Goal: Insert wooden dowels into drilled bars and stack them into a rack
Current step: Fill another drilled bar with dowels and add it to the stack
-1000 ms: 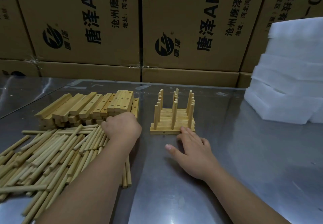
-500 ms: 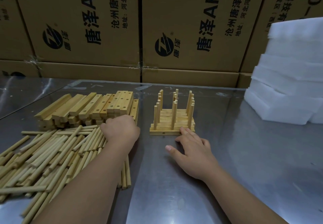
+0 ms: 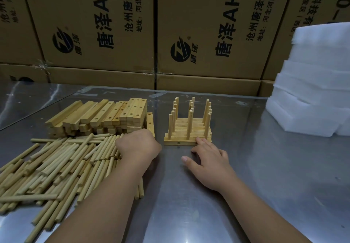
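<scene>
A heap of loose wooden dowels [image 3: 56, 167] lies on the left of the steel table [image 3: 265, 176]. Behind it sits a stack of drilled bars [image 3: 106, 115], and one more bar [image 3: 151, 123] stands on edge at its right. The partly built rack [image 3: 187, 129], stacked bars with several upright dowels, stands at mid table. My left hand [image 3: 138, 146] hovers knuckles-up over the right end of the dowel heap, its fingers curled under and hidden. My right hand [image 3: 208, 161] lies flat on the table, fingertips touching the rack's front bar.
Large printed cardboard boxes [image 3: 208, 34] wall off the back of the table. A tall pile of white foam sheets [image 3: 312, 95] fills the far right. Bare steel lies right of the rack and in front of my right hand.
My left hand has drawn slightly nearer, from the bar stack's front edge onto the dowels. My right hand and the rack have stayed put.
</scene>
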